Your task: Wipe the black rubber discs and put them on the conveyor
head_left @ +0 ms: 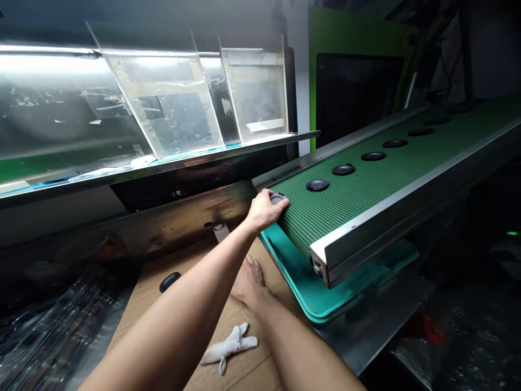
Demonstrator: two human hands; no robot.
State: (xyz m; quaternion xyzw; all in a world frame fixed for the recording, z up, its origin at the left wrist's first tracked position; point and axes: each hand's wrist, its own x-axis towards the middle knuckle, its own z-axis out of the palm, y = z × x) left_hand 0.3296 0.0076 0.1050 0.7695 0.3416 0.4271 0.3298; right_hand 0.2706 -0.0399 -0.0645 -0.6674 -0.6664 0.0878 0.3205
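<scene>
My left hand [266,210] reaches to the near end of the green conveyor belt [350,203]. Its thumb and fingers grip a dark round lid-like disc [278,199] at the belt's edge. Lower down, my right hand [248,279] lies on the cardboard [195,260] with its fingers stretched out, seemingly holding nothing; my left forearm hides part of it. More black discs, such as this nearest disc [317,185], form a line up the belt. Another black disc [169,281] sits on the cardboard to the left.
Under the belt end is a teal tray [315,312]. A white glove [232,346] lies on the cardboard near a small white cylindrical object [220,231]. Metal rails [366,233] edge the belt. Clear panels [171,108] lean on a lit ledge, and clear plastic bags [81,326] lie at left.
</scene>
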